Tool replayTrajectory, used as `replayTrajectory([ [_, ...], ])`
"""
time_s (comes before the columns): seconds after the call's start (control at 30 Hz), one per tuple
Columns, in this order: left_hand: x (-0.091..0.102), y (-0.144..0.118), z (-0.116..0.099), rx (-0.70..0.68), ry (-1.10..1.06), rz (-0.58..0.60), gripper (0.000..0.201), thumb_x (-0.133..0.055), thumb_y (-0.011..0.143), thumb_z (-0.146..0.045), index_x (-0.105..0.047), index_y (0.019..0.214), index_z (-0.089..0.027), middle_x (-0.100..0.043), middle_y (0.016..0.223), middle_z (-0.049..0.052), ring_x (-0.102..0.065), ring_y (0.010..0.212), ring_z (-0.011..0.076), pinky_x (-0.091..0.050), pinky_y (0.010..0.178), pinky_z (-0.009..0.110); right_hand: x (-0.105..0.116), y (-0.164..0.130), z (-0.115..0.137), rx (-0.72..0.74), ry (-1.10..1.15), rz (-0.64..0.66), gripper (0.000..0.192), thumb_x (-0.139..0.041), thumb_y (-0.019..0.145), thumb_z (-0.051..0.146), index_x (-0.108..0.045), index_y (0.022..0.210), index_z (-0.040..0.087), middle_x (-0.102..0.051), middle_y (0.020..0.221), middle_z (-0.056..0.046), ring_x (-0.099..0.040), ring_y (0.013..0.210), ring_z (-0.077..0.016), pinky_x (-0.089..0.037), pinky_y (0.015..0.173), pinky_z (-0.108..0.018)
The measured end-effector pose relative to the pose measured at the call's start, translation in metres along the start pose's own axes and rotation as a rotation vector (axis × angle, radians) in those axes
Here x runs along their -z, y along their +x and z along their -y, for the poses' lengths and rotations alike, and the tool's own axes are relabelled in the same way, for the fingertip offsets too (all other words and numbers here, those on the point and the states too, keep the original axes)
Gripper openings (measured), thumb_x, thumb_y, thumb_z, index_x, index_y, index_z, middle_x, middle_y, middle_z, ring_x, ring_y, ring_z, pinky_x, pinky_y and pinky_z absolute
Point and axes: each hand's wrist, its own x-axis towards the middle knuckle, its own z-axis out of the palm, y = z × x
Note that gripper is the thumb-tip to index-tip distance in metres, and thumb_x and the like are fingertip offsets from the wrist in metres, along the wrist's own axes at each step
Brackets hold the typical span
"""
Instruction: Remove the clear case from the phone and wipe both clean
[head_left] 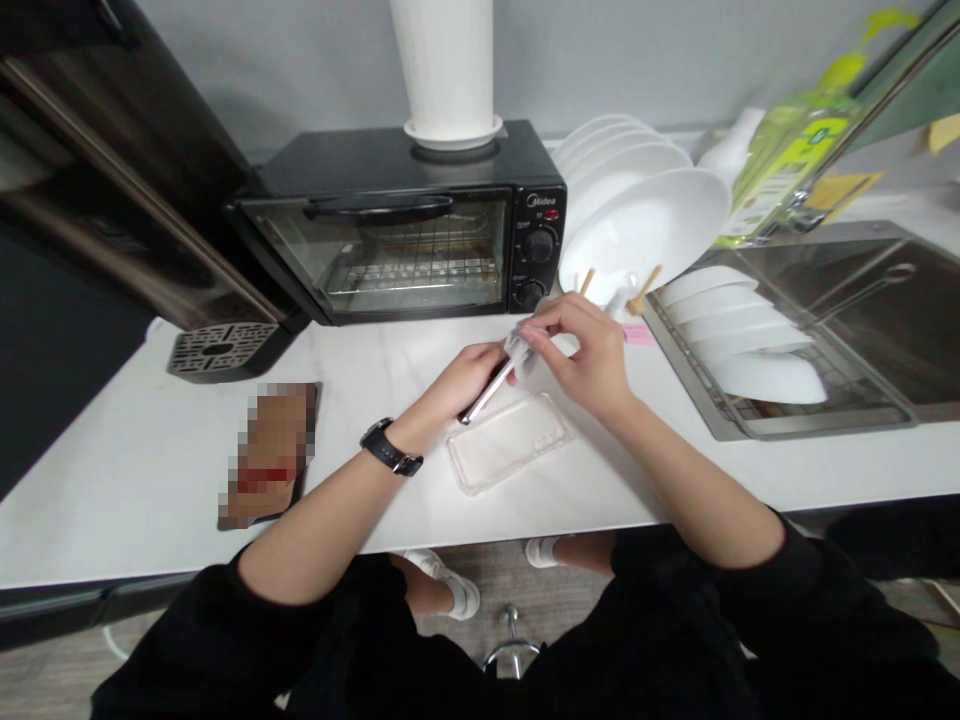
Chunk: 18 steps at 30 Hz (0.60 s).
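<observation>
My left hand (474, 375) is closed around a phone (484, 394), which is tilted so that mainly its thin edge faces me. A crumpled white wipe (519, 348) is pinched in the fingers of my right hand (592, 355) and pressed against the phone's upper end. My fingers and the wipe hide part of the phone. Just below both hands, a clear phone case (510, 445) lies on the white counter (397, 380), its camera cutouts toward the right.
A flat, dark-edged object (270, 455), its face pixelated, lies at the left. Behind my hands stands a black toaster oven (405, 250) with a white pot (446, 70) on top. White plates (645, 230), a soap bottle (795, 150) and the sink rack (720, 410) are right.
</observation>
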Motion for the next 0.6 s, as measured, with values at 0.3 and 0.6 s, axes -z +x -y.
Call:
replayTrajectory([
  [0.3, 0.001, 0.001, 0.002, 0.009, 0.002, -0.038, 0.039, -0.056, 0.098, -0.043, -0.063, 0.067, -0.019, -0.049, 0.053, -0.002, -0.046, 0.057, 0.0131, -0.037, 0.058, 0.026, -0.004, -0.002, 0.004, -0.064, -0.028, 0.004, 0.018, -0.068, 0.104, 0.037, -0.074, 0.094, 0.023, -0.073, 0.088, -0.005, -0.066, 0.082, -0.0196, -0.055, 0.071, -0.035],
  [0.6, -0.002, 0.007, 0.008, -0.022, -0.057, -0.086, 0.007, -0.066, 0.090, -0.023, -0.069, 0.089, -0.017, -0.072, 0.094, 0.003, -0.065, 0.097, 0.0147, -0.048, 0.105, 0.029, -0.027, -0.023, 0.041, 0.251, 0.174, 0.332, 0.011, -0.065, 0.106, 0.029, -0.073, 0.104, 0.022, -0.078, 0.099, -0.005, -0.073, 0.090, -0.0175, -0.060, 0.081, -0.033],
])
